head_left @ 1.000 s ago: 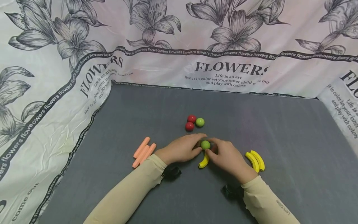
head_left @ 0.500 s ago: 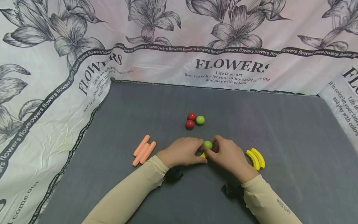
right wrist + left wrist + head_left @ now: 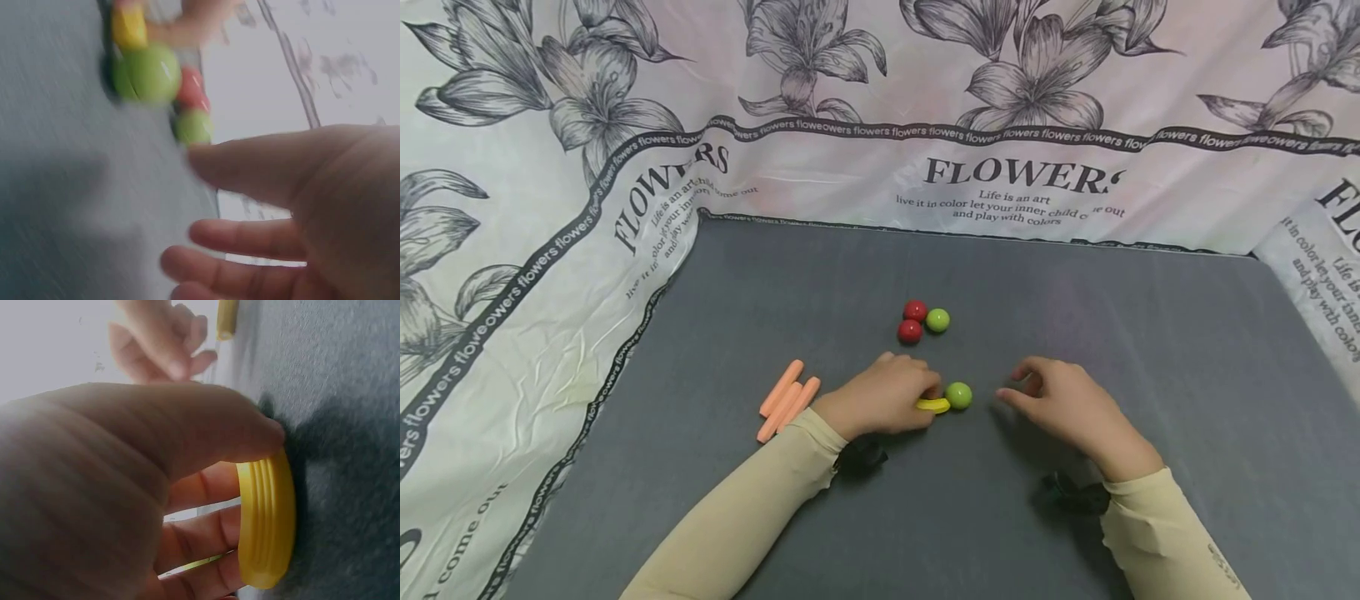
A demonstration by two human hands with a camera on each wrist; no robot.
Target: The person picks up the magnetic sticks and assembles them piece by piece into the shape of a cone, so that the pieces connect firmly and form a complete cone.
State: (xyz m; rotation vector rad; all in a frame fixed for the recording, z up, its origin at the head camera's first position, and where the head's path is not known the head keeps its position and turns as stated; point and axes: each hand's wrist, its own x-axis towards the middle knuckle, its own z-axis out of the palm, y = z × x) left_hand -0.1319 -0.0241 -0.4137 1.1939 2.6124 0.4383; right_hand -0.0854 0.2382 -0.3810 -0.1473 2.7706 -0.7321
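Note:
My left hand (image 3: 883,396) pinches a small yellow toy banana (image 3: 933,406) between thumb and fingers. Seen from the left wrist, the ridged banana (image 3: 267,519) lies close to the grey surface under the thumb. At its right end sits a shiny green ball (image 3: 958,396), seemingly touching it. My right hand (image 3: 1071,408) hovers to the right of that ball, fingers loosely bent and holding nothing. In the right wrist view the green ball (image 3: 149,74) is apart from the right hand (image 3: 262,206).
Beyond the hands, two red balls (image 3: 910,332) cluster with another green ball (image 3: 937,320). Several orange sausage-shaped sticks (image 3: 788,402) lie left of my left hand. A yellow piece (image 3: 227,319) shows beyond the right hand. A flower-print sheet (image 3: 1022,192) borders the dark table (image 3: 760,283).
My right hand has let go of the green ball and moved right, now covering the yellow bananas there. My left hand has turned the banana sideways against the ball.

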